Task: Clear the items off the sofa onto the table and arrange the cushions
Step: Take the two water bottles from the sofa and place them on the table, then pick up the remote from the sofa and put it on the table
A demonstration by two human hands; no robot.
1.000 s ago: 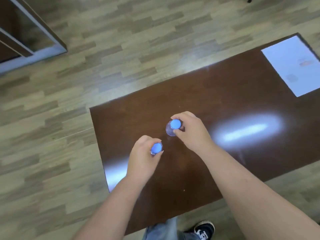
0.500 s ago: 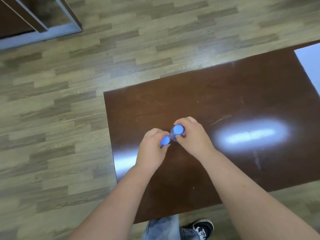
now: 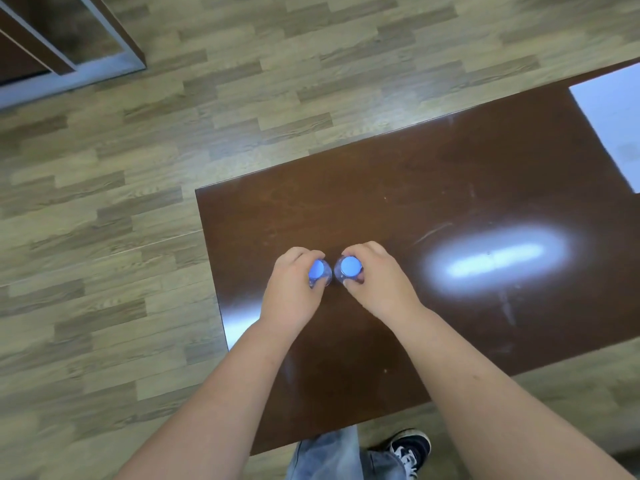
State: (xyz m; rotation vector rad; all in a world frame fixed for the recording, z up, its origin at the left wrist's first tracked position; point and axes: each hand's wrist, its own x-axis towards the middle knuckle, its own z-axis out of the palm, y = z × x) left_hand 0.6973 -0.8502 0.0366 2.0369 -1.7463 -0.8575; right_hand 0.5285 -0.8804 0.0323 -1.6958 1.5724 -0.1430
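Observation:
Two clear bottles with blue caps stand side by side over the dark brown table (image 3: 398,188), seen from straight above. My left hand (image 3: 294,292) grips the left bottle (image 3: 318,271) around its neck. The right bottle (image 3: 349,267) is held the same way by my right hand (image 3: 377,282). The caps are a small gap apart. The bottle bodies are mostly hidden under the caps and my fingers, so I cannot tell whether they rest on the tabletop. The sofa and cushions are out of view.
A white sheet of paper (image 3: 616,123) lies at the table's far right. Wood-pattern floor (image 3: 138,202) surrounds the table. A dark cabinet with a grey base (image 3: 62,53) stands at the upper left. My jeans leg and black sneaker (image 3: 410,448) show below the table's near edge.
Both hands have brought the two bottles closer together and level, side by side. The camera view shifted so the table sits further right in frame.

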